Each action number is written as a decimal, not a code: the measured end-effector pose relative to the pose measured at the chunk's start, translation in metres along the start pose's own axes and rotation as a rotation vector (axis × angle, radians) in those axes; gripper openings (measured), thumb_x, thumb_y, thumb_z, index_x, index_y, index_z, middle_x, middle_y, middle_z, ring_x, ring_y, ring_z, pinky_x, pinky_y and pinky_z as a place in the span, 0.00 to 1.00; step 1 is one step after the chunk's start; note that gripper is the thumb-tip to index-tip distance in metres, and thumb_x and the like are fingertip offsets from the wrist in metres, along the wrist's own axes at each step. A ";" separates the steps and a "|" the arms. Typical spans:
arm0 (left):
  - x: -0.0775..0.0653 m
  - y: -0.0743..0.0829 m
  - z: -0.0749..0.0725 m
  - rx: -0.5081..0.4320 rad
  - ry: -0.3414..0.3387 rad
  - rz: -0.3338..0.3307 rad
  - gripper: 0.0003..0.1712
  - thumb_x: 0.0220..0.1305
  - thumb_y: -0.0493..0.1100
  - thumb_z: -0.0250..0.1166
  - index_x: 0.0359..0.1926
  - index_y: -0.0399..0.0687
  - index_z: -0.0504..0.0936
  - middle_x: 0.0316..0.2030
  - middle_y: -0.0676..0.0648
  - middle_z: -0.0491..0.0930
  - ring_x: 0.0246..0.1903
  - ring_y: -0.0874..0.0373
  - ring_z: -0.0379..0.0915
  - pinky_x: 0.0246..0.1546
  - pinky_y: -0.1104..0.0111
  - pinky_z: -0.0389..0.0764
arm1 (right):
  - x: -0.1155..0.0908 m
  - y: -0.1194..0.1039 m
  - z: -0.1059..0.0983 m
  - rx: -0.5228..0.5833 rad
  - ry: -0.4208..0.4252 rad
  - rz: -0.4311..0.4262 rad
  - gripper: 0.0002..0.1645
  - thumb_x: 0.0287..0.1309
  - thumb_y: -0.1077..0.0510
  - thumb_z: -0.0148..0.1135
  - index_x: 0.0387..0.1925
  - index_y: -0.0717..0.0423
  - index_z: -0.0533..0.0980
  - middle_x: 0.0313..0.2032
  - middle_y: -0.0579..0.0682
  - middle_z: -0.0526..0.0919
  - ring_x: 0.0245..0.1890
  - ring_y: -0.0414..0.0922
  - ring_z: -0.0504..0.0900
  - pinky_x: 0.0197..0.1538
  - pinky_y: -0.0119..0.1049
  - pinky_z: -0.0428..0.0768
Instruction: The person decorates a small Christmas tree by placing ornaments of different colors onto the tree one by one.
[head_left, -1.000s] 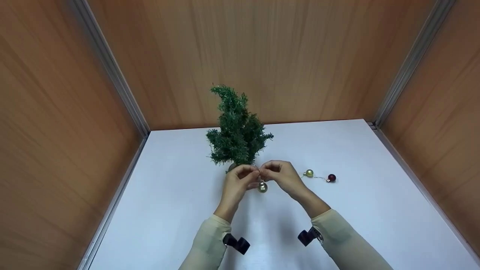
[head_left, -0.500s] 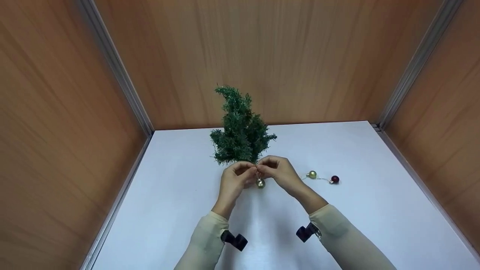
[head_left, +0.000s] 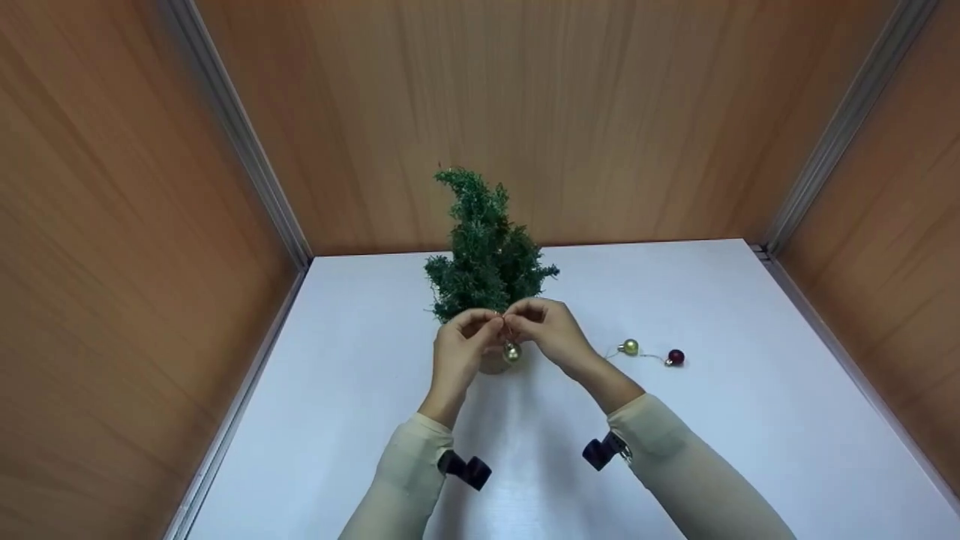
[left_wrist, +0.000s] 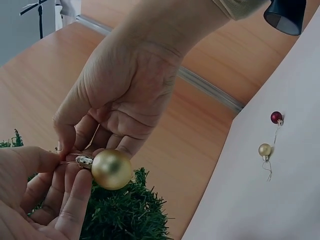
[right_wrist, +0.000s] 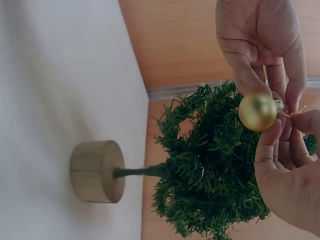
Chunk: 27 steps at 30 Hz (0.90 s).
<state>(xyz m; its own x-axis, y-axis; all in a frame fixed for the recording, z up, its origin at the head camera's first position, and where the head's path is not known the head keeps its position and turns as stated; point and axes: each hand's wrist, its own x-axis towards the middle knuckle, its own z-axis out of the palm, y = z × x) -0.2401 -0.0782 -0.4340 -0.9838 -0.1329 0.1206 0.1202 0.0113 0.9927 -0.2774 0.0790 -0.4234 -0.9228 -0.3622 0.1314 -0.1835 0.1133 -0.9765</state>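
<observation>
A gold Christmas bauble (head_left: 512, 352) hangs from its thin thread loop between both hands, in front of a small artificial Christmas tree (head_left: 484, 255). My left hand (head_left: 457, 356) pinches one side of the loop with thumb and index finger. Thumb and fingertips of my right hand (head_left: 553, 334) pinch the other side, close by. In the left wrist view the loop is drawn out above the bauble's silver cap (left_wrist: 84, 161). The tree's round wooden base (right_wrist: 95, 171) shows whole in the right wrist view; in the head view the hands partly cover it.
To the right on the white table (head_left: 337, 390) lie a second gold bauble (head_left: 629, 347) and a dark red bauble (head_left: 676, 358), each with a thread. Wood-look panels (head_left: 540, 120) stand behind and at both sides, joined by metal strips (head_left: 247, 135).
Both hands have moved forward, closer to the tree, carrying the bauble with them; it now overlaps the base. The thread stays pinched throughout. The head view has shifted slightly.
</observation>
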 end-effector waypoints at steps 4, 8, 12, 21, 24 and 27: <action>0.005 0.005 -0.003 -0.002 0.002 -0.001 0.11 0.66 0.43 0.67 0.42 0.39 0.84 0.36 0.43 0.83 0.33 0.55 0.83 0.37 0.64 0.87 | 0.006 -0.004 0.001 -0.002 0.007 -0.001 0.09 0.67 0.62 0.60 0.43 0.65 0.80 0.37 0.52 0.82 0.37 0.44 0.81 0.43 0.36 0.85; 0.008 0.008 -0.005 0.004 0.000 -0.004 0.09 0.66 0.42 0.66 0.41 0.40 0.84 0.36 0.43 0.83 0.33 0.55 0.83 0.37 0.64 0.88 | 0.009 -0.006 0.001 -0.008 0.015 0.006 0.10 0.66 0.60 0.61 0.43 0.64 0.80 0.37 0.53 0.82 0.36 0.43 0.82 0.42 0.35 0.85; 0.012 0.009 -0.006 0.024 0.011 -0.001 0.08 0.66 0.43 0.66 0.41 0.42 0.85 0.36 0.43 0.83 0.33 0.55 0.83 0.36 0.66 0.88 | 0.012 -0.008 0.003 -0.019 0.037 0.005 0.09 0.66 0.61 0.61 0.42 0.64 0.80 0.37 0.53 0.83 0.35 0.42 0.83 0.39 0.33 0.85; 0.019 0.006 -0.007 0.071 0.032 0.029 0.08 0.66 0.44 0.67 0.41 0.44 0.85 0.35 0.44 0.83 0.33 0.55 0.82 0.37 0.64 0.88 | 0.016 -0.007 0.008 -0.068 0.101 0.011 0.05 0.66 0.62 0.61 0.40 0.59 0.82 0.36 0.53 0.83 0.32 0.43 0.83 0.35 0.33 0.85; 0.020 0.005 -0.008 0.088 0.049 0.038 0.08 0.66 0.44 0.67 0.41 0.45 0.85 0.34 0.45 0.84 0.32 0.56 0.83 0.37 0.64 0.88 | 0.018 -0.008 0.010 -0.093 0.107 0.005 0.05 0.66 0.62 0.61 0.40 0.59 0.82 0.36 0.53 0.83 0.33 0.43 0.83 0.36 0.33 0.85; 0.021 0.004 -0.008 0.109 0.063 0.042 0.08 0.65 0.44 0.67 0.41 0.45 0.85 0.34 0.46 0.84 0.31 0.57 0.83 0.35 0.65 0.88 | 0.020 -0.008 0.011 -0.102 0.116 0.004 0.05 0.66 0.62 0.61 0.39 0.59 0.82 0.36 0.53 0.83 0.33 0.43 0.83 0.36 0.33 0.85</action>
<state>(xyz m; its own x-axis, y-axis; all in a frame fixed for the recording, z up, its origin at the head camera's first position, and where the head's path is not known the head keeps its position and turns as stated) -0.2598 -0.0889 -0.4278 -0.9673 -0.1924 0.1650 0.1426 0.1254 0.9818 -0.2907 0.0610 -0.4152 -0.9555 -0.2527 0.1521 -0.2077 0.2106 -0.9553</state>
